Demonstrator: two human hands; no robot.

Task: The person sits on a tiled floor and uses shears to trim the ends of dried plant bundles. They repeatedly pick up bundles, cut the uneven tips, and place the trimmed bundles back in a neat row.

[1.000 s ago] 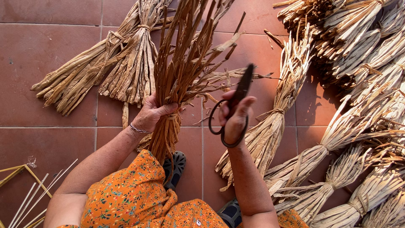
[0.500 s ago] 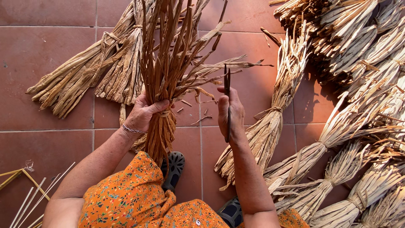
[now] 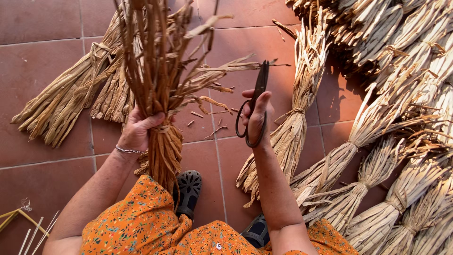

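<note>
Since half a second ago, the right hand (image 3: 257, 115) has lifted a little, and the scissors (image 3: 255, 101) now point up, blades closed, close to the loose leaf tips.

From the head camera, the left hand (image 3: 139, 130) is wrapped tight around a bundle of dry brown leaves (image 3: 158, 75). Its fingers curl around the tied middle of the bundle, and the long leaves stand up above the fingers. The short thick end hangs down below the fingers, near a dark shoe (image 3: 188, 191). A thin bracelet (image 3: 128, 150) sits on that wrist.

The right hand's fingers are closed on the dark loop handles of the scissors. Small cut bits (image 3: 200, 118) lie on the red floor tiles (image 3: 42, 66) between the two hands. More tied bundles (image 3: 377, 127) lie just past the right fingers, and some lie behind the left fingers too.
</note>
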